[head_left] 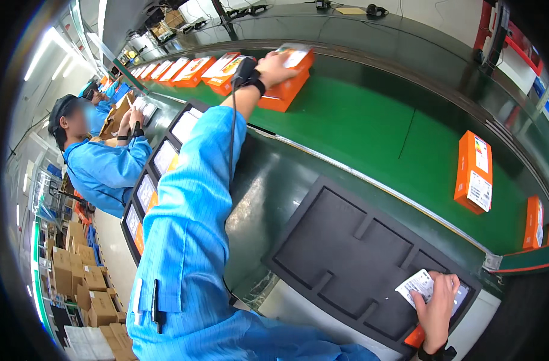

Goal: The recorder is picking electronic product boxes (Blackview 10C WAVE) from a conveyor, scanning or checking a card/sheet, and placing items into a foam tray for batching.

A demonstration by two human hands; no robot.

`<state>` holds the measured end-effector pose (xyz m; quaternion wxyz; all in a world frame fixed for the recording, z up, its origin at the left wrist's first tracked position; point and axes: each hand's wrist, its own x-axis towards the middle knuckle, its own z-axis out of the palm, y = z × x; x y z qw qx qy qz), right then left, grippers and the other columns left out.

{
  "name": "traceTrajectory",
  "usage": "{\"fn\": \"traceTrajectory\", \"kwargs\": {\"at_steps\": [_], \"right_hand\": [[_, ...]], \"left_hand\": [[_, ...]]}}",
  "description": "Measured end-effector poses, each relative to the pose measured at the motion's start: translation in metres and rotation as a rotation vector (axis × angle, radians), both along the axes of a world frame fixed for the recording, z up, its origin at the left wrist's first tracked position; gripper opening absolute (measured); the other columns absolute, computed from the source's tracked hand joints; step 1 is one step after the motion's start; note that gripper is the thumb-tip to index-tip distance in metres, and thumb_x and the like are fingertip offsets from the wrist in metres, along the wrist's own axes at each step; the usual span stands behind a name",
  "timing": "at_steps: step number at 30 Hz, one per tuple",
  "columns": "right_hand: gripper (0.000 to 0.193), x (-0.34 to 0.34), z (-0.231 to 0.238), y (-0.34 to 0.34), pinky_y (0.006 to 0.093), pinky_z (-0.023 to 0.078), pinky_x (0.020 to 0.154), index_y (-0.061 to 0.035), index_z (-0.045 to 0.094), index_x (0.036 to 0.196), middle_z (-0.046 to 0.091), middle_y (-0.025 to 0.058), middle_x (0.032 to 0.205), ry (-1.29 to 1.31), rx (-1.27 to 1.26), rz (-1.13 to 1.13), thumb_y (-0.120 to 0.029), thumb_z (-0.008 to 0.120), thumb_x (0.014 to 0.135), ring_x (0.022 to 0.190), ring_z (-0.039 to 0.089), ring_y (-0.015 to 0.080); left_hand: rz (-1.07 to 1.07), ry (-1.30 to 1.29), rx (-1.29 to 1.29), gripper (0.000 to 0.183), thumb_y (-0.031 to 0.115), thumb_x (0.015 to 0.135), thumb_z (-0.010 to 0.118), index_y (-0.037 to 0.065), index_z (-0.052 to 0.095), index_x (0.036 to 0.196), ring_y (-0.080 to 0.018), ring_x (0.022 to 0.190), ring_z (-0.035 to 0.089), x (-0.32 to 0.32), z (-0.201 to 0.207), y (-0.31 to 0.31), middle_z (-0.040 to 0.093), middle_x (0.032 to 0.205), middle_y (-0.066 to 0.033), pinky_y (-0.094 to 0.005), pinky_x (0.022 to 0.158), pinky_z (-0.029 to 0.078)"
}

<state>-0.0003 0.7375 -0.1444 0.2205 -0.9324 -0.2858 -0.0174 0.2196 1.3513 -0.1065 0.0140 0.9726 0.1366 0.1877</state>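
Observation:
My left hand (pixel 276 69) stretches out over the green conveyor belt and grips an orange box (pixel 304 59) with a white label on its top. A second orange box (pixel 279 99) shows just below it; whether the two touch is hard to tell. At the lower right, my right hand (pixel 440 301) pinches a white printed label (pixel 417 285) between thumb and fingers. Under that hand lies a black compartment tray (pixel 340 240). An orange piece (pixel 414 337) shows in the tray's near right end, mostly covered by the hand.
Several orange boxes (pixel 193 71) line the belt (pixel 371 120) to the left. Another orange box (pixel 474 171) stands on its right part. A filled black tray (pixel 151 180) lies beside my left arm. A co-worker (pixel 100 162) in blue sits left; cardboard boxes (pixel 97 280) are stacked behind.

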Motion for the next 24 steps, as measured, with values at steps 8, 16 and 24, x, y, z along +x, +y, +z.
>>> {"fn": "traceTrajectory", "kwargs": {"at_steps": [8,16,24], "right_hand": [[0.047,0.004,-0.003,0.011,0.0443,0.031,0.096,-0.0004,0.055,0.104,0.057,0.0146,0.094,0.027,0.003,0.002,-0.011,0.077,0.064,0.093,0.052,0.0331],[0.04,0.007,-0.004,0.021,0.0432,0.034,0.095,-0.0028,0.058,0.104,0.061,0.0124,0.094,0.005,0.088,0.05,-0.011,0.074,0.068,0.092,0.054,0.0322],[0.025,0.005,-0.008,0.023,0.0383,0.045,0.077,-0.0044,0.062,0.102,0.063,0.0114,0.087,0.046,0.194,0.029,-0.013,0.067,0.079,0.083,0.059,0.0321]], "left_hand": [[0.15,0.175,-0.059,0.077,0.053,0.069,0.064,0.021,0.049,0.138,-0.0344,0.127,0.046,-0.007,-0.034,-0.008,0.042,0.143,-0.0163,-0.0406,0.105,0.038],[-0.019,0.115,-0.165,0.076,0.041,0.074,0.069,0.0,0.049,0.133,-0.0329,0.12,0.052,0.004,-0.066,0.039,0.056,0.127,-0.0225,-0.0387,0.103,0.039],[-0.376,-0.316,-2.204,0.032,0.023,0.092,0.048,0.002,0.056,0.115,-0.0288,0.11,0.058,0.009,-0.069,-0.076,0.062,0.116,-0.015,-0.046,0.098,0.043]]}}
